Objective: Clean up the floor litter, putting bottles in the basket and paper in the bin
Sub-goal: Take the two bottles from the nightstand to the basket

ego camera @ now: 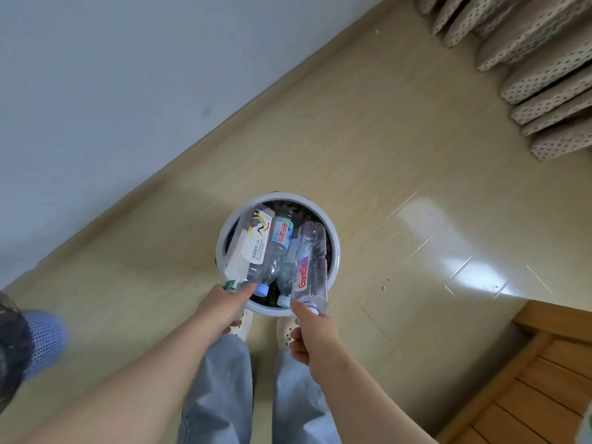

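Presently both hands are over the round basket. The left hand grips the white-labelled bottle by its neck, and the right hand pinches the Ganten bottle at its cap end. Both bottle bases sit inside the rim. Releasing them low, one hand at a time, should prevent bounce-out.

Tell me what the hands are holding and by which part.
The left hand grips the white-label bottle and the blue-label bottle at their cap ends; the right hand pinches the Ganten bottle by its neck.
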`<state>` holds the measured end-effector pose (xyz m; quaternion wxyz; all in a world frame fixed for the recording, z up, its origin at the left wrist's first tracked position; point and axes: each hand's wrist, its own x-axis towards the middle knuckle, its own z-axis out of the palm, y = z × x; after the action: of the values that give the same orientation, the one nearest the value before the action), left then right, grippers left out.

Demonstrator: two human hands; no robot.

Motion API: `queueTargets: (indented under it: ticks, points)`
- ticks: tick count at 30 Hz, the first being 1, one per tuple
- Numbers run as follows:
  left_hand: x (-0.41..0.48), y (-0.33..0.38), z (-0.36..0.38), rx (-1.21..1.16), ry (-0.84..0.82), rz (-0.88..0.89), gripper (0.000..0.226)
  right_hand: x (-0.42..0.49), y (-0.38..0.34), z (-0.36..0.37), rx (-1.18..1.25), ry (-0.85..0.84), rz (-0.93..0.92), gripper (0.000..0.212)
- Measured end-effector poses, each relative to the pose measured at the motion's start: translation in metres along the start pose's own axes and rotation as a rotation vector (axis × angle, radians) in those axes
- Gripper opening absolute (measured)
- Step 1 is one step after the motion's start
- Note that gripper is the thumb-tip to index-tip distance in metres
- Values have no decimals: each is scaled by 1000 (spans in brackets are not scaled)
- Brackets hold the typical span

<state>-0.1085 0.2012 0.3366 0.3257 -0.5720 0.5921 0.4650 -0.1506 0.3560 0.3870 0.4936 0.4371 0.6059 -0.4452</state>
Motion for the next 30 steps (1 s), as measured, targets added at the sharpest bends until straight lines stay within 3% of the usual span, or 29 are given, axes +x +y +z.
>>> queueTargets:
  ticks: [5, 10, 18, 22, 26, 30]
  points:
    - [11, -17, 33, -1, 66, -5, 46, 26, -5, -11, -149, -8, -68, 19]
    - [22, -13, 55, -43, 5, -44, 46, 50, -5, -5, -275, 0, -146, 11]
    - [32, -7, 56, -155, 27, -68, 49, 78, -1, 1, -390, -26, -54, 1]
    - [32, -7, 43, -399, 5, -63, 50, 80, 2, -3, -379, -4, -37, 40]
    - [33, -11, 32, -466, -20, -94, 61, 74, -1, -10, -253, 17, -66, 75]
    - [37, -11, 25, -481, -13, -64, 79, 73, -8, -13, -193, 76, -179, 84]
